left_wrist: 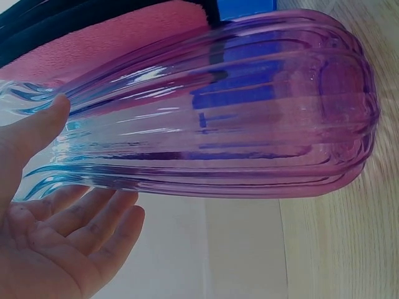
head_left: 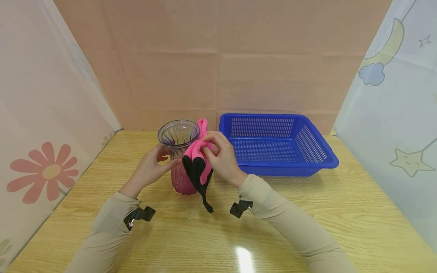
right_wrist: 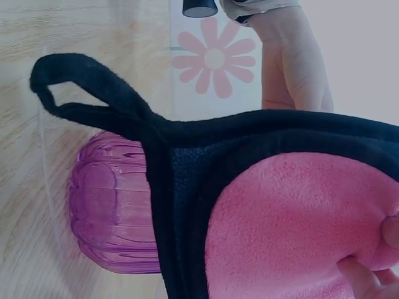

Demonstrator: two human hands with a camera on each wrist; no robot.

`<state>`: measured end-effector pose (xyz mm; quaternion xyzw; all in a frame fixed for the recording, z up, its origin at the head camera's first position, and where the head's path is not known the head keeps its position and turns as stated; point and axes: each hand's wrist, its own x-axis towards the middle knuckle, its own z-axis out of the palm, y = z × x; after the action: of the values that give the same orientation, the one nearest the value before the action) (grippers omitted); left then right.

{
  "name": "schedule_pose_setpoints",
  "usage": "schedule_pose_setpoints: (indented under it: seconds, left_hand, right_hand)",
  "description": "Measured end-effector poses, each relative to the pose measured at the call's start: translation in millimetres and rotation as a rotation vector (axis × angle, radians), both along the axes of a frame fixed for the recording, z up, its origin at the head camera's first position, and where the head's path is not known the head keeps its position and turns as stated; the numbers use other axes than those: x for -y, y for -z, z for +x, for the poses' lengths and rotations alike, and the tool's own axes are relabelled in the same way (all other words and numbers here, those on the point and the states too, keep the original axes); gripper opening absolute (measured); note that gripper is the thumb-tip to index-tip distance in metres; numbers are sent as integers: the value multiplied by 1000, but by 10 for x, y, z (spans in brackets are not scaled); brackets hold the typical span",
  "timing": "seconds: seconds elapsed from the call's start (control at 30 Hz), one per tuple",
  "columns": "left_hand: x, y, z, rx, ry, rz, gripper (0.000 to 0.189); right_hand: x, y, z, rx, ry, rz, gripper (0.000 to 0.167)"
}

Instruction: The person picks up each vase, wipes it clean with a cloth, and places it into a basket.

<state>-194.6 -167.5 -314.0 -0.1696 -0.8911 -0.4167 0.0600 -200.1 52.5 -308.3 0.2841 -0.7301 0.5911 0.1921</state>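
A ribbed glass vase [head_left: 182, 184], clear at the flared rim and purple-pink toward the base, stands upright on the table. My left hand [head_left: 151, 169] holds it near the neck; in the left wrist view the thumb lies on one side and the curled fingers on the other. Between the thumb and fingers of my right hand [head_left: 223, 157] is a pink cloth [right_wrist: 293, 218] with black edging and a black hanging loop [right_wrist: 93, 68]. The cloth hangs against the vase's right side, its loop end down near the tabletop. Part of it is hidden behind the right hand.
Behind and to the right sits a blue plastic basket [head_left: 283, 165] with slotted walls; nothing shows inside it. A thin pale strand [head_left: 194, 211] lies in front of the vase. Printed sheets stand at the left and right, with a plain sheet [head_left: 218, 83] at the back.
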Motion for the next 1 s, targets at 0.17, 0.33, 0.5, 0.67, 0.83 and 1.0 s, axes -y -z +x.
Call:
schedule_pose_setpoints:
  seconds: [0.17,0.33,0.5,0.67,0.83,1.0]
  left_hand:
    - [-4,-3,6,0,0,0,61]
    - [-4,-3,5,-5,4,2,61]
    - [-2,1,-1,-11,6,5,62]
    - [0,-6,11,-2,6,-2,63]
    - [-4,-8,14,-1,5,-4,65]
    - [-9,-14,20,3,4,-1,65]
  right_hand:
    - [27,56,6,7,10,83,12]
    - [47,109,11,13,4,144,10]
    - [48,147,9,-29,34,194,10]
    - [36,184,14,-58,50,238,8]
    - [20,219,28,-81,67,288,6]
    - [7,256,39,-68,69,323,7]
